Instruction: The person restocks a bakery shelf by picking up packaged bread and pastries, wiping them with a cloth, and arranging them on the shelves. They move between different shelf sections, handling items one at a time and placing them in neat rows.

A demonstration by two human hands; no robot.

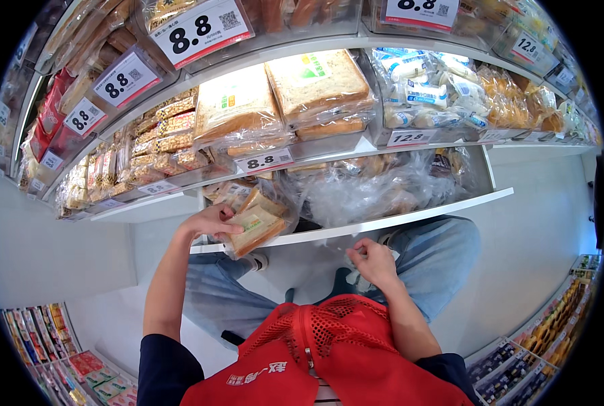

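My left hand (pixel 212 222) grips a pack of sliced bread (pixel 260 229) in clear wrap with a green-and-white label, thumb on top. The pack is tilted over the front left edge of a pulled-out white drawer (pixel 410 218). Inside the drawer, a large crumpled clear plastic bag (pixel 376 193) covers other packed goods, and another wrapped pack (pixel 234 193) lies behind my left hand. My right hand (pixel 375 262) is in front of the drawer above my knee, fingers curled in a pinch. A faint clear film shows near its fingertips, but what they hold is unclear.
Above the drawer, a shelf carries large wrapped bread loaves (pixel 237 101), blue-and-white packets (pixel 417 91) and small wrapped bars (pixel 170 135). Price tags (pixel 264 160) line its edge. My jeans-clad knees (pixel 444 257) flank the drawer front. More stocked shelves (pixel 539 331) stand at the lower right.
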